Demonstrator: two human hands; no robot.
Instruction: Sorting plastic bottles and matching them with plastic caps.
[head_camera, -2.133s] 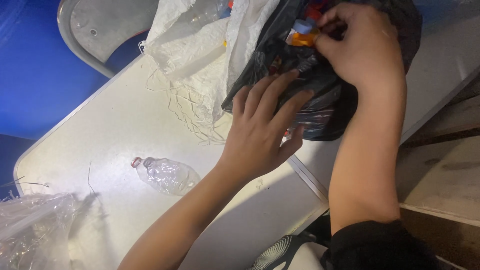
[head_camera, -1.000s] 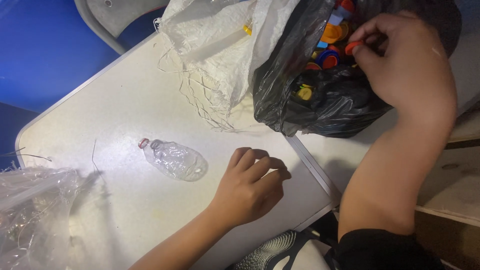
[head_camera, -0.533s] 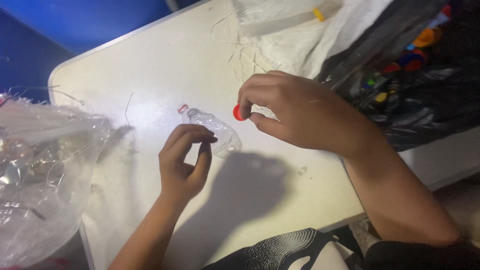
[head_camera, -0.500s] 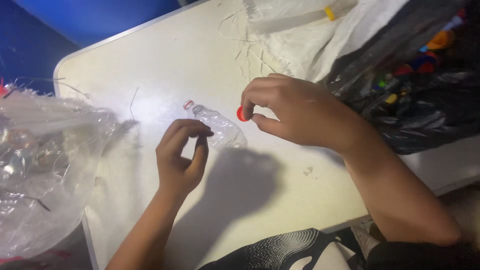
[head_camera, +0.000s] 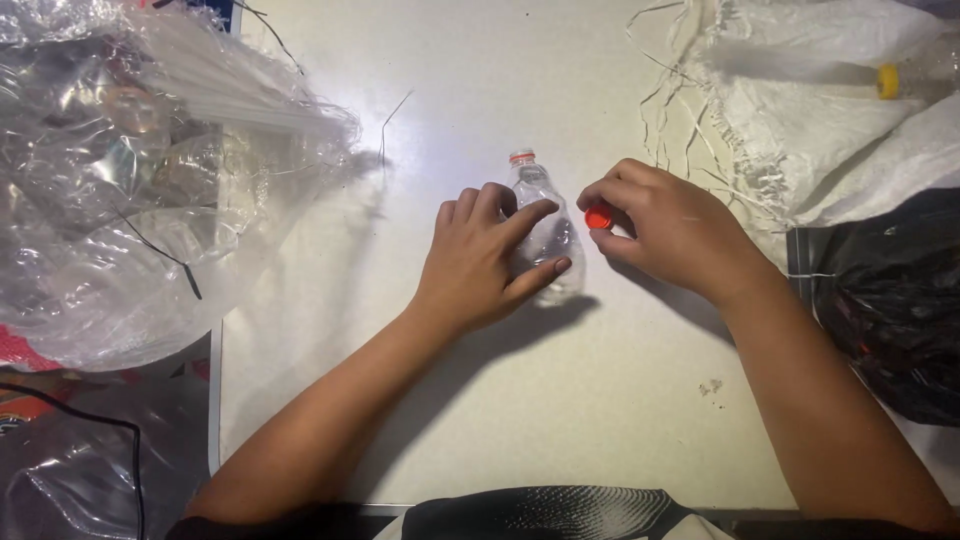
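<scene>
2 hands meet at the middle of the white table, seen from your head camera. Your left hand lies over the clear plastic bottle, fingers spread and curled loosely across its body, thumb along the lower side — it rests on the bottle, and a firm clasp cannot be confirmed. The bottle is crumpled and lies flat on its side; its long axis runs nearly straight away from you, with the open neck and its red ring at the far end and the base toward you, partly under your palm.

Your right hand sits just beside the bottle, on its right, fingertips pressed together on a small red cap. The cap is level with the bottle's shoulder — nearer you than the neck and slightly to its right. The neck therefore lies up and to the left of the pinch, and the right hand is the nearer one to it.

Surroundings: a clear plastic bag of bottles at the left, a white woven sack at the upper right, and a black bag at the right edge.
</scene>
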